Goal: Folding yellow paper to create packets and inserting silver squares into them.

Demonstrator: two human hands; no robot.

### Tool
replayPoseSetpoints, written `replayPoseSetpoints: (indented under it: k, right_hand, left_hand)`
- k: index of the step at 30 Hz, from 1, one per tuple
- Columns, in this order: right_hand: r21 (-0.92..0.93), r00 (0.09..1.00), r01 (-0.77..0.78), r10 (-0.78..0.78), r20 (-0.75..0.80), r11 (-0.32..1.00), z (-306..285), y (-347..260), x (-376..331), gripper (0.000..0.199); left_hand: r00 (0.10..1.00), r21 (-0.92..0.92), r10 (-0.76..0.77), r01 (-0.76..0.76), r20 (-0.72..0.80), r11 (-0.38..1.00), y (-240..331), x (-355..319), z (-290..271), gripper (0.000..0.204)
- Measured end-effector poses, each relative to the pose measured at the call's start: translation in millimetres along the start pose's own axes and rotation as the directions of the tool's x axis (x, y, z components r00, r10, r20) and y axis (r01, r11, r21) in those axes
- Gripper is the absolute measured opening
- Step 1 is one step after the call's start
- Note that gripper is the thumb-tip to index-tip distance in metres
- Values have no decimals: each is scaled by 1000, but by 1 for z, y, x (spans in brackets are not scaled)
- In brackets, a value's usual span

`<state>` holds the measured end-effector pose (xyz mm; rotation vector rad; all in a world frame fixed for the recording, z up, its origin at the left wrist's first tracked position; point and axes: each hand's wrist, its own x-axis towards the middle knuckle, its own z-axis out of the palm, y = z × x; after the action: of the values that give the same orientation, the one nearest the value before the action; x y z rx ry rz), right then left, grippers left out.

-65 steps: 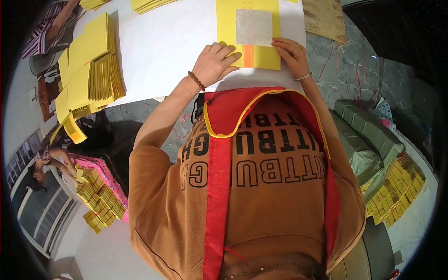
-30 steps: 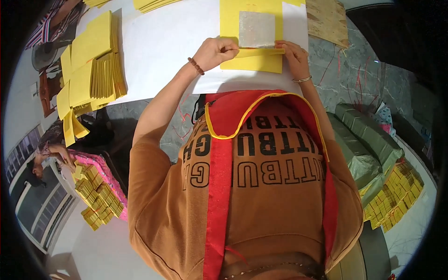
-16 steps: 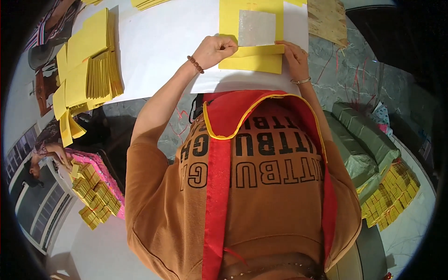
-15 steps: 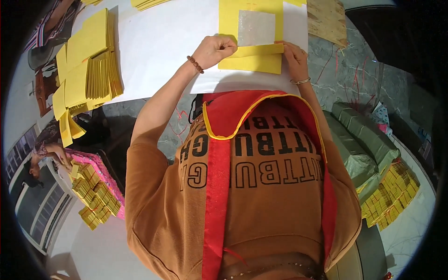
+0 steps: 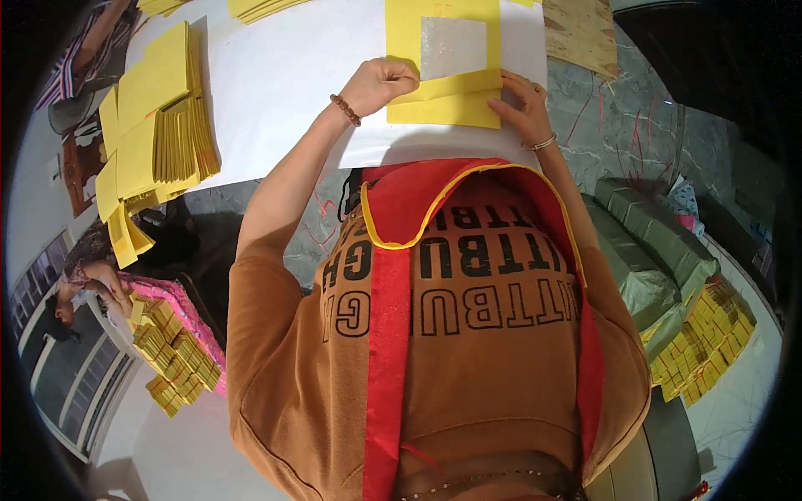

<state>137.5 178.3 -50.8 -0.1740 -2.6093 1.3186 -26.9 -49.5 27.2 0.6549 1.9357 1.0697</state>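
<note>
A yellow paper sheet [image 5: 455, 114] with a pale, shiny rectangular panel [image 5: 454, 48] lies at the top of the white table, and a folded strip [image 5: 464, 83] crosses it below the panel. My left hand [image 5: 380, 85] is closed in a pinch at the strip's left end; its fingertips partly hide the edge there. At the sheet's right edge, my right hand [image 5: 526, 106] is open, thumb and fingers apart, with the fingertips beside the strip's right end.
Stacks of yellow folded paper [image 5: 154, 75] stand along the left side of the white table [image 5: 276, 100], some hanging over its edge. Another person [image 5: 100, 271] is at the far left by bundled yellow pieces [image 5: 171, 346]. More bundles [image 5: 706, 342] lie right, near green wrapped packs [image 5: 639, 242].
My right hand has opened, its thumb and fingers coming off the strip's right end. The strip now lies flatter on the sheet. My left hand stays pinched at the left end.
</note>
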Motion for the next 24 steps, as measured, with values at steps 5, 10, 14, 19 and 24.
replayPoseSetpoints:
  k: [5,10,14,19,24]
  right_hand:
    - [-9,999,25,-26,-27,1000,8,11,0,36]
    - [-39,999,13,-14,-36,999,7,11,-1,40]
    - [-51,999,21,-23,-33,998,7,11,0,41]
    - [-26,1000,12,-13,-28,1000,8,13,0,40]
    - [-36,999,27,-29,-42,999,7,10,0,39]
  left_hand:
    - [999,-5,-26,27,43,1000,-3,0,-4,19]
    - [999,27,18,-19,33,999,-3,-2,-5,20]
    - [998,34,0,-2,68,999,-6,-1,-6,21]
    - [998,-6,31,-31,53,1000,-11,-2,-5,21]
    - [998,48,49,-51,45,998,-12,-4,-4,21]
